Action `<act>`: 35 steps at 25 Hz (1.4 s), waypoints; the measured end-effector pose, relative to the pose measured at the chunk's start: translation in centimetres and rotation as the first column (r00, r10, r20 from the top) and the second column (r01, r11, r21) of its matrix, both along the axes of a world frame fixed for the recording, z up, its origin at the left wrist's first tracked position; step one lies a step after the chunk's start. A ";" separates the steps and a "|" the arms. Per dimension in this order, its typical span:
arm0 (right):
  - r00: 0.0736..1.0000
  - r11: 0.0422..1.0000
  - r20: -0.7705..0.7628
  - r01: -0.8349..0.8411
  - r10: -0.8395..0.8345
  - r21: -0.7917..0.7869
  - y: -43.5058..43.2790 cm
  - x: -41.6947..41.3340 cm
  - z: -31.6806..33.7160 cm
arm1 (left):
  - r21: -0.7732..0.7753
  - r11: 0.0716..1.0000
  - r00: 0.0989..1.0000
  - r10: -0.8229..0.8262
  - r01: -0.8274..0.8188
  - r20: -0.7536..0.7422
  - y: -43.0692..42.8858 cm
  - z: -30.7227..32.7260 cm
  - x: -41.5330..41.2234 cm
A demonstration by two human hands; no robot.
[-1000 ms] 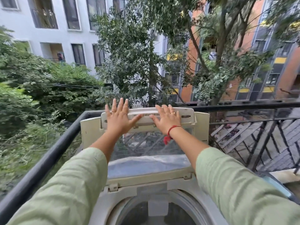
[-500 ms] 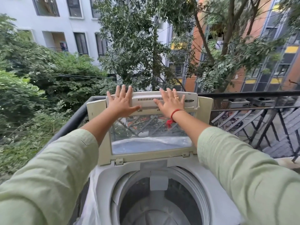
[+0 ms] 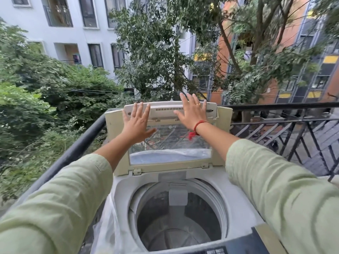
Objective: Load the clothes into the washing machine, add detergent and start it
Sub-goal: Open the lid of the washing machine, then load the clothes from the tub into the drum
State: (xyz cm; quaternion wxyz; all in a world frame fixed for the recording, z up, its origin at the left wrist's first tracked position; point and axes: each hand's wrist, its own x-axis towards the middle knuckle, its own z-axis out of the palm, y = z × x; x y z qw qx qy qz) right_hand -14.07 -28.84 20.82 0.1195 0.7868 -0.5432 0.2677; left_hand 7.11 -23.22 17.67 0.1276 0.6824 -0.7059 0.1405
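Observation:
A top-loading washing machine [image 3: 121, 187] stands on a balcony in front of me. Its cream lid [image 3: 222, 125] with a clear window is folded up and stands almost upright against the railing. My left hand [image 3: 136, 121] lies flat on the lid's upper left part, fingers straight and spread. My right hand [image 3: 191, 112], with a red thread on the wrist, presses flat near the lid's top edge. The drum [image 3: 180, 230] is exposed below and holds no clothes that I can see. No detergent or laundry is in view.
A black metal railing [image 3: 275, 107] runs behind the machine and along both sides. A clear plastic cover [image 3: 104, 233] hangs down the machine's left side. The dark control panel [image 3: 214, 251] shows at the bottom edge. Trees and buildings lie beyond.
The lid has swung further back to near upright, with both flat hands following it. My view has dropped, so the whole drum opening now shows.

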 end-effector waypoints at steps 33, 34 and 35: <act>0.675 0.796 0.423 0.498 -0.604 0.342 27.3 -53.0 -35.9 | 0.628 0.556 0.833 -0.444 0.545 -0.330 13.0 -32.2 -53.4; 0.688 0.782 0.383 0.480 -0.616 0.398 26.8 -54.3 -37.8 | 0.691 0.531 0.859 -0.431 0.491 -0.279 12.4 -34.2 -54.8; 0.705 0.763 0.335 0.461 -0.625 0.453 26.3 -55.5 -39.6 | 0.740 0.506 0.879 -0.410 0.443 -0.246 11.9 -36.1 -55.9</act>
